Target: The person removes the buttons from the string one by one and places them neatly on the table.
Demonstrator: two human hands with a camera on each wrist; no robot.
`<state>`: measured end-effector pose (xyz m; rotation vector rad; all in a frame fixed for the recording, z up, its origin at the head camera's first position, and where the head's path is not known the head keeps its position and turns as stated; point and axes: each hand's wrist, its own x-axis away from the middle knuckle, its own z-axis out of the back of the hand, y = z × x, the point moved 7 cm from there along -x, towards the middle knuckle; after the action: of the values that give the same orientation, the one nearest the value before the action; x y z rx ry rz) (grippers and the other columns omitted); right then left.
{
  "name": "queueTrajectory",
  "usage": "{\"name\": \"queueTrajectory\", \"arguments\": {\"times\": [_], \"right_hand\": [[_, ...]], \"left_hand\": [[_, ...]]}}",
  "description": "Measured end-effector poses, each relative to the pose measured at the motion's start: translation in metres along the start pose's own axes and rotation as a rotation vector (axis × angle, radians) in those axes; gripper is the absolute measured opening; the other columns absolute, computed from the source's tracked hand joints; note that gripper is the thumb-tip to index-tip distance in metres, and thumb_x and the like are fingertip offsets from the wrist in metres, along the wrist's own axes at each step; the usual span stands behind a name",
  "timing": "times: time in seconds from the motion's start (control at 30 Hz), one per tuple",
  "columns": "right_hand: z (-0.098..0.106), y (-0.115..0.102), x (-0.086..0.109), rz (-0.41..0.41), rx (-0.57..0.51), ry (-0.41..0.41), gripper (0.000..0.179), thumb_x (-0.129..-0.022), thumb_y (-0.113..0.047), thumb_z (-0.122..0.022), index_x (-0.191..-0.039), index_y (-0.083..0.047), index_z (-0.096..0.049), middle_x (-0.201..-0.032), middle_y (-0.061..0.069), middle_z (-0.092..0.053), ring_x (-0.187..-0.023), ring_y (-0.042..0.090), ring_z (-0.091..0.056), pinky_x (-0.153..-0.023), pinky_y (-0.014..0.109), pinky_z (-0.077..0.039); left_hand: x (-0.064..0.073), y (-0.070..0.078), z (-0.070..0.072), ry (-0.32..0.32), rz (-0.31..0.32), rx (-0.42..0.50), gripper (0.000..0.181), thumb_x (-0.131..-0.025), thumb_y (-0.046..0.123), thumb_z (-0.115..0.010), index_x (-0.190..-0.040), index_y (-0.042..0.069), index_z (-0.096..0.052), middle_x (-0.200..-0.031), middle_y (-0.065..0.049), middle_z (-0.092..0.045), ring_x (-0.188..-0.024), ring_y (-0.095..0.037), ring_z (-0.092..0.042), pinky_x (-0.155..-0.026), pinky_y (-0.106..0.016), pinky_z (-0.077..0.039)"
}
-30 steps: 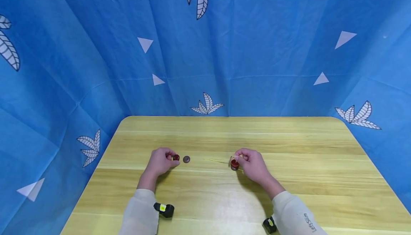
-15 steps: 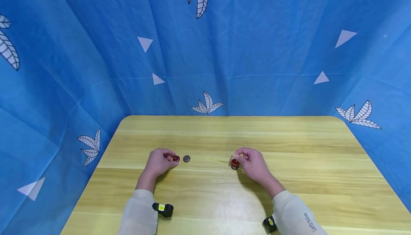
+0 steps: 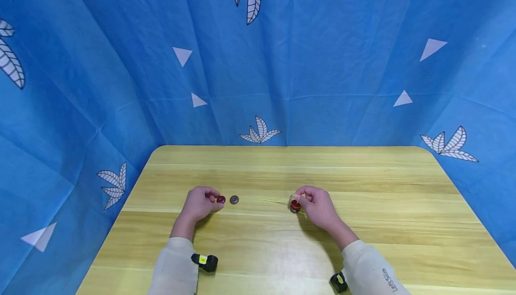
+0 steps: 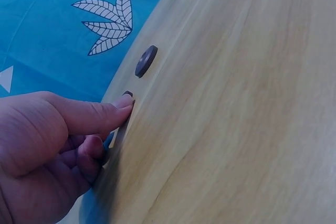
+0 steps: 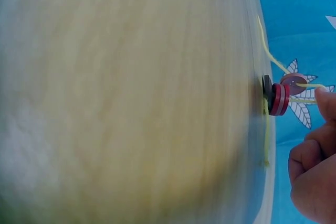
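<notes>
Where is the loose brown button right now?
In the head view, the brown button lies on the table, left of centre, just right of the red button the left hand pinches.

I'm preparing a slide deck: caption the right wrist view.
A right hand pinches yellow string near stacked red and dark discs.

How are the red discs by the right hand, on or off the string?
On, apparently: the right wrist view shows yellow string running from the right hand to the red discs, a tail emerging beyond them.
</notes>
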<state>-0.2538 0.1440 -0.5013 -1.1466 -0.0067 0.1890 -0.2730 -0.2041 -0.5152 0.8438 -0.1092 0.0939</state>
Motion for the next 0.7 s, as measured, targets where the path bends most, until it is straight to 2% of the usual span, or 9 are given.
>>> {"name": "queueTrajectory", "arguments": {"times": [0.27,0.47,0.7], "right_hand": [[0.001,0.002,0.000,-0.019,-0.007,-0.008,0.008,-0.095,-0.003,-0.065,-0.091,-0.004,-0.072,-0.051,-0.003,-0.037,-0.043,0.007,-0.031,-0.045,0.023,-0.026],[0.002,0.001,-0.001,-0.030,-0.017,-0.016,0.009,-0.095,-0.002,-0.065,-0.090,-0.004,-0.071,-0.050,-0.002,-0.039,-0.042,0.008,-0.033,-0.043,0.023,-0.025],[0.001,0.001,-0.001,-0.008,-0.025,-0.008,0.009,-0.095,-0.002,-0.065,-0.090,-0.004,-0.072,-0.050,-0.002,-0.038,-0.041,0.007,-0.032,-0.043,0.023,-0.025]], "left_hand": [[0.002,0.002,0.000,-0.027,0.008,-0.018,0.034,-0.076,0.004,-0.087,-0.105,-0.001,-0.071,-0.080,-0.005,-0.057,-0.072,-0.020,-0.051,-0.063,-0.031,-0.043],[0.002,0.006,0.000,-0.053,-0.023,-0.047,0.041,-0.076,0.004,-0.087,-0.112,-0.002,-0.068,-0.079,-0.006,-0.055,-0.072,-0.020,-0.049,-0.068,-0.034,-0.043],[0.003,0.019,0.002,-0.074,-0.061,-0.116,0.052,-0.071,0.004,-0.090,-0.116,-0.001,-0.067,-0.078,-0.007,-0.053,-0.069,-0.020,-0.047,-0.065,-0.034,-0.041]]}}
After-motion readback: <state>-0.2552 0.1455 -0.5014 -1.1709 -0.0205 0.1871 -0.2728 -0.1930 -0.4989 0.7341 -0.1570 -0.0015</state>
